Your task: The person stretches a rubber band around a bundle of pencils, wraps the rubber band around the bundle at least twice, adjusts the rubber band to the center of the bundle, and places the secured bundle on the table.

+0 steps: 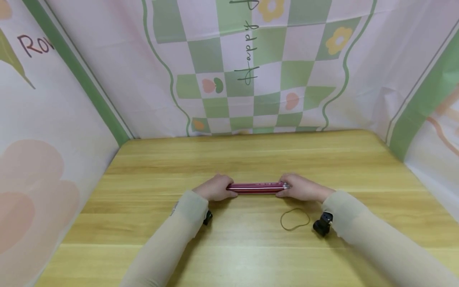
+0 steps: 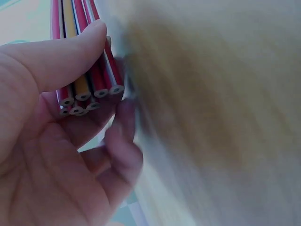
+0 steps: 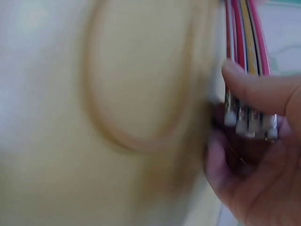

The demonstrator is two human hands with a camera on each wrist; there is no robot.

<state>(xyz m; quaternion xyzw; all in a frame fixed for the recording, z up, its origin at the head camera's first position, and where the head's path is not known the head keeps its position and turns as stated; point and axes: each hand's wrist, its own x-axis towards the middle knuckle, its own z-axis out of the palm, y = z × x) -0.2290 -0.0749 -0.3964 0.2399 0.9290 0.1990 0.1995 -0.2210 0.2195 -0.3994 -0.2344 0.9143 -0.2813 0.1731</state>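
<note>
A bundle of several pencils [image 1: 256, 188], mostly red striped with a yellow one among them, lies crosswise between both hands. My left hand [image 1: 217, 187] grips the left end, thumb over the top and fingers beneath. In the left wrist view the pencils' flat, unsharpened ends [image 2: 82, 96] face the camera. At the other end my right hand [image 1: 299, 187] holds the bundle near its white erasers [image 3: 244, 125], thumb on one side and fingers curled under. A tan rubber band [image 1: 295, 219] rests on the table in front of the right hand, open in a loose loop.
The wood-grain table [image 1: 244, 243] spreads out beneath both arms. A checked green and white cloth [image 1: 240, 95] hangs behind its far edge, and printed cloths hang at the left and right sides. A black wrist camera [image 1: 322, 224] sits under the right cuff.
</note>
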